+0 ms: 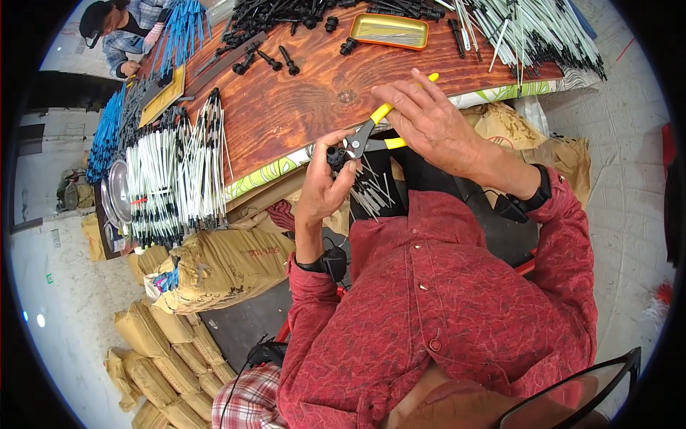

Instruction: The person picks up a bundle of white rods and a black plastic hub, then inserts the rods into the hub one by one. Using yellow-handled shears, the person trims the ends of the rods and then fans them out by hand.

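The right hand [432, 129] grips the yellow-handled pliers [366, 134]; its fingers lie over the upper handle, and the two handles stand spread apart. The left hand [325, 182] has its fingers and thumb closed around a black part [336, 159]. The nose of the pliers is at this part; whether it bites on it cannot be told. Part and pliers are held above the lap, just off the near edge of the tabletop [286, 107]. Pale rods [371, 193] fan out below the left hand; their upper ends are hidden.

Toward the far edge of the tabletop sits a small tray [354, 28] containing thin pins [389, 33]. Loose black fittings [268, 61] lie to its left. White rods [153, 171] are piled at the near left corner, with blue rods [107, 136] beyond them. More white rods [525, 32] cover the right end. A co-worker [128, 36] is at the far left corner.
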`<action>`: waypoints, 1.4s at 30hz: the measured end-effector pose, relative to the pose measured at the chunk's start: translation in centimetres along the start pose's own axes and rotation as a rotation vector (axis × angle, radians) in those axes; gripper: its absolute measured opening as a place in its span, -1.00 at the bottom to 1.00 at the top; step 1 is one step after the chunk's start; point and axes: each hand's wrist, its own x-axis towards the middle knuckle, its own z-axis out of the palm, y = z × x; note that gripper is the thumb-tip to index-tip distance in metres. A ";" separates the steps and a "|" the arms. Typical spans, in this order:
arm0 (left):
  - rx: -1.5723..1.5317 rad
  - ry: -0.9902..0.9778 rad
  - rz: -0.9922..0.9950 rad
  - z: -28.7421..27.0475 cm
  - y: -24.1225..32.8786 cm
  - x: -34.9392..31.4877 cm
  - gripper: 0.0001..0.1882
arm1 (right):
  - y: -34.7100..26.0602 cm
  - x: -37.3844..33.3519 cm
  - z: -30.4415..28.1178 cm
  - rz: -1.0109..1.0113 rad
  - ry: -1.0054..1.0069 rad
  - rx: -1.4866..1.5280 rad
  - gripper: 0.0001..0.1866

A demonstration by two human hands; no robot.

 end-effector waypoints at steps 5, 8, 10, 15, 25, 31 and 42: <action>-0.037 0.028 -0.011 0.3 -0.1 0.2 -0.58 | -0.6 0.4 -0.8 0.024 -0.006 -0.117 -0.67; -0.051 0.028 -0.022 0.4 0.2 0.3 -0.59 | -0.6 0.5 -0.8 0.017 -0.025 -0.126 -0.65; -0.059 0.028 -0.027 0.4 0.2 0.3 -0.60 | -0.5 0.5 -0.9 0.014 -0.034 -0.131 -0.64; -0.033 0.014 0.005 0.3 -0.6 0.2 -0.61 | -0.5 0.7 -1.4 -0.023 -0.059 -0.123 -0.67; -0.032 0.014 0.019 -0.1 -1.3 0.0 -0.60 | 0.5 0.6 -2.0 -0.124 -0.114 -0.053 -0.83; -0.064 -0.017 -0.063 0.3 0.3 -0.2 -0.48 | 1.3 0.7 -2.2 -0.115 -0.249 0.038 -0.80; -0.143 -0.097 -0.022 0.1 0.2 -0.2 -0.44 | 1.9 0.6 -1.7 -0.030 -0.391 0.421 -0.63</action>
